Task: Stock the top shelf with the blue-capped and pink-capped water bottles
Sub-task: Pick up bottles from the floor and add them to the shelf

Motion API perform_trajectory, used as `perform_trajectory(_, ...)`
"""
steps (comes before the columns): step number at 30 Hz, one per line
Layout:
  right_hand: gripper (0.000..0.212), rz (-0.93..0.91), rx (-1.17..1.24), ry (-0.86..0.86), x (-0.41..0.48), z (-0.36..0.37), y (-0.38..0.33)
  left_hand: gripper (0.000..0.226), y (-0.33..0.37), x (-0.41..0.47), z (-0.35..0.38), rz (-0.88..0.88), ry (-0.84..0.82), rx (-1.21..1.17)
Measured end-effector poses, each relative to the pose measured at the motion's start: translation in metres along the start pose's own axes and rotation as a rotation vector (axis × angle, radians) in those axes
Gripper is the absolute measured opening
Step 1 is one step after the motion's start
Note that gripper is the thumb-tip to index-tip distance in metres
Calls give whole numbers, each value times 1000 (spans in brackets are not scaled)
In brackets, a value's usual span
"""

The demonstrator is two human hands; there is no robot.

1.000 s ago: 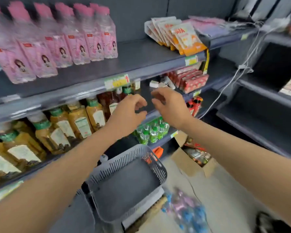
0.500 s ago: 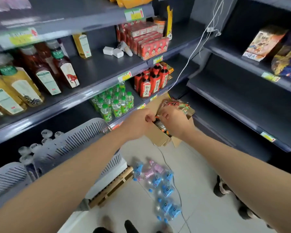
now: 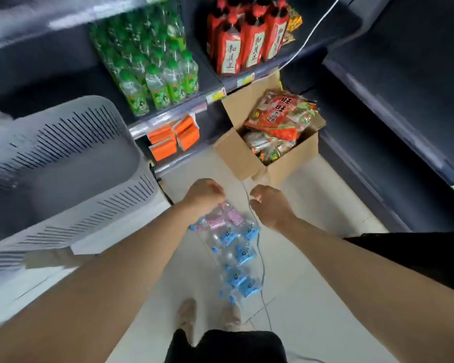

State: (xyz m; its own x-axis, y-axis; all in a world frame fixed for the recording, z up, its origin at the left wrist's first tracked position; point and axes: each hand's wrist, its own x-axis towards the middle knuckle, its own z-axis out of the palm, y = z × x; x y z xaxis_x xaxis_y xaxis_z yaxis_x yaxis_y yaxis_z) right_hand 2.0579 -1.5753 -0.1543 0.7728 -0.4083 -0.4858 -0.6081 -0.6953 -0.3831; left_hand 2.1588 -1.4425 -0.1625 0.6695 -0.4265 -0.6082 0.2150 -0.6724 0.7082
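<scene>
View downward along my two forearms to the shop floor. My left hand (image 3: 205, 193) is seen from the back with its fingers curled under the palm. It lies over the upper end of the pink-capped water bottles (image 3: 222, 219) as seen from above. Because the fingers are hidden, I cannot tell whether they grip anything or touch the bottles. My right hand (image 3: 271, 206) is just beside it and apart from it. Its fingers are curled inward, the thumb tip shows, and nothing is visible in its grasp. The pink-capped bottles lie on the pale floor (image 3: 325, 258) between the two wrists. The blue-capped water bottles (image 3: 243, 255) continue the same cluster toward my feet (image 3: 186, 319). A thin white cable (image 3: 260, 258) runs along the right side of the cluster. To the left stands a grey slotted basket (image 3: 63, 158). Beyond the hands, a cardboard box (image 3: 241, 158) of snack packets rests on the floor against the shelving. Above it, green-capped bottles (image 3: 155, 74), red-labelled bottles (image 3: 247, 40) and orange cartons (image 3: 173, 137) occupy the lower shelves.
</scene>
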Motion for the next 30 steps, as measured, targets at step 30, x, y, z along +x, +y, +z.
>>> perform_trajectory(30, 46, 136, -59, -47, 302, 400, 225, 40, -400, 335, 192, -226, 78, 669)
